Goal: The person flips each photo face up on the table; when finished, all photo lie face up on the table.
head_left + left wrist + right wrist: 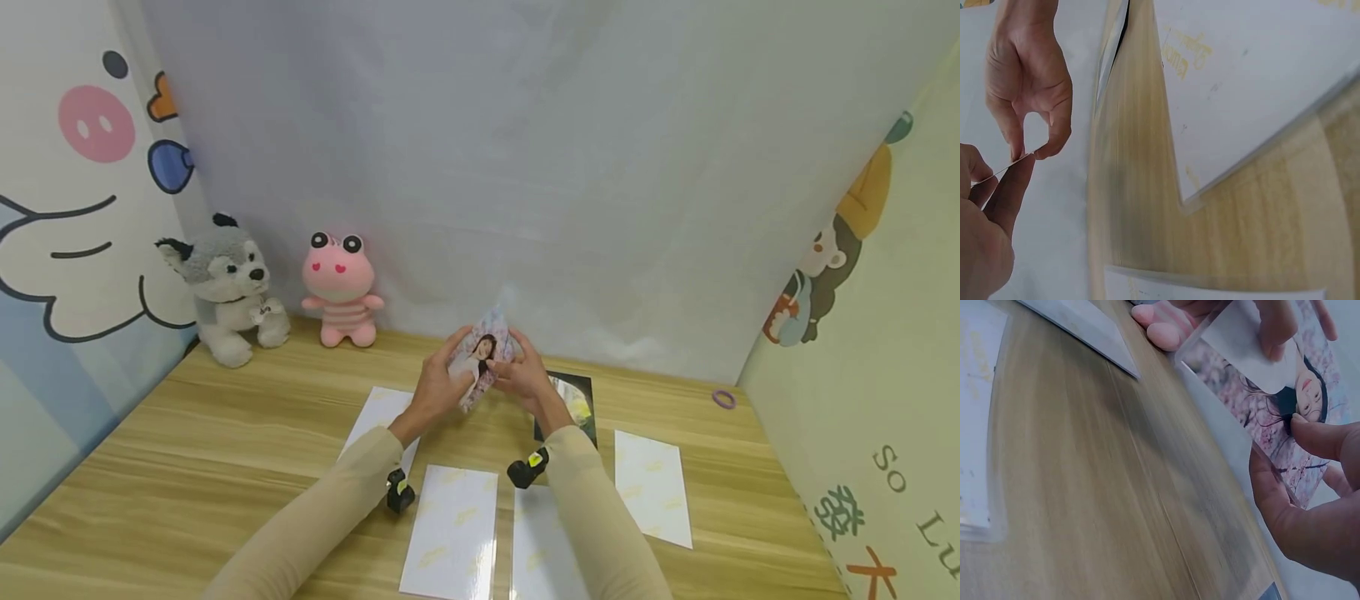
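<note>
Both hands hold a laminated photo print up over the back of the table. It is tilted, and a long-haired person before pink blossoms is printed on it. My left hand pinches its left side, thumb on the picture face. On the opposite side my right hand grips it, with the thumb on the picture and fingers behind. Seen edge-on in the left wrist view, the print is a thin line between the fingertips of both hands. Beneath the right forearm lies a dark glossy print, partly covered.
White cards with faint yellow marks lie about: one under the left wrist, one at the front, another beside it, and one at right. A husky plush, a pink plush and a purple ring sit along the back.
</note>
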Demonstrator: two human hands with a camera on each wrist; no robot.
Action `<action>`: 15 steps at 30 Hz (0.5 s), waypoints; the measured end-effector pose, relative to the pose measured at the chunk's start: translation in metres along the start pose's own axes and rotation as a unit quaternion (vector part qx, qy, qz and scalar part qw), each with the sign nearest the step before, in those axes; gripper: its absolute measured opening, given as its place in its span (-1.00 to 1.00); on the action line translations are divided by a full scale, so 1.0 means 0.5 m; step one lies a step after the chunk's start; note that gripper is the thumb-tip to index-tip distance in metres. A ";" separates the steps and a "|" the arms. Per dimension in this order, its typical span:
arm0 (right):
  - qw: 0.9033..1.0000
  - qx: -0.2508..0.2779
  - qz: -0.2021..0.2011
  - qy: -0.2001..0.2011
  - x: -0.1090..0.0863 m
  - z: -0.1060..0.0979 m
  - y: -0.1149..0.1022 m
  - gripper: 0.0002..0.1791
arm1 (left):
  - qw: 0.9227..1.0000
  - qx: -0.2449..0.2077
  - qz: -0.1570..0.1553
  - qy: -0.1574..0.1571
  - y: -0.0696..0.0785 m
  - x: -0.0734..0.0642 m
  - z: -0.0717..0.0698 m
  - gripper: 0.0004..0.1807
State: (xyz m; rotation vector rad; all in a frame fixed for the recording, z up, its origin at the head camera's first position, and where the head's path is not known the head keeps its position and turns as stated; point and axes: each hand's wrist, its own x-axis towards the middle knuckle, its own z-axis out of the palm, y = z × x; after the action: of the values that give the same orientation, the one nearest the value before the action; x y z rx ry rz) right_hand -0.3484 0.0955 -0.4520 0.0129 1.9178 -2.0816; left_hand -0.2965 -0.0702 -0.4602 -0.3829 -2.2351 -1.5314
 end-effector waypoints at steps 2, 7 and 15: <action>1.000 -0.002 0.001 0.001 -0.002 0.000 0.000 -0.10 | 1.000 0.002 -0.003 0.001 -0.001 0.001 0.000 -0.17; 1.000 -0.013 -0.005 0.001 -0.005 -0.002 0.000 -0.10 | 1.000 -0.011 -0.021 -0.013 -0.003 0.004 -0.006 -0.21; 0.998 -0.061 0.006 0.012 -0.009 -0.016 -0.005 -0.09 | 0.999 -0.003 -0.027 -0.038 -0.004 0.008 -0.016 -0.27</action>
State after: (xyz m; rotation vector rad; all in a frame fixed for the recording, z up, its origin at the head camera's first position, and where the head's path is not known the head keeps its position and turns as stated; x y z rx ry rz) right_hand -0.3463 0.1045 -0.4493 0.0209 2.0504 -1.9617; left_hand -0.2994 -0.0786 -0.4575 -0.3926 -2.3172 -1.5768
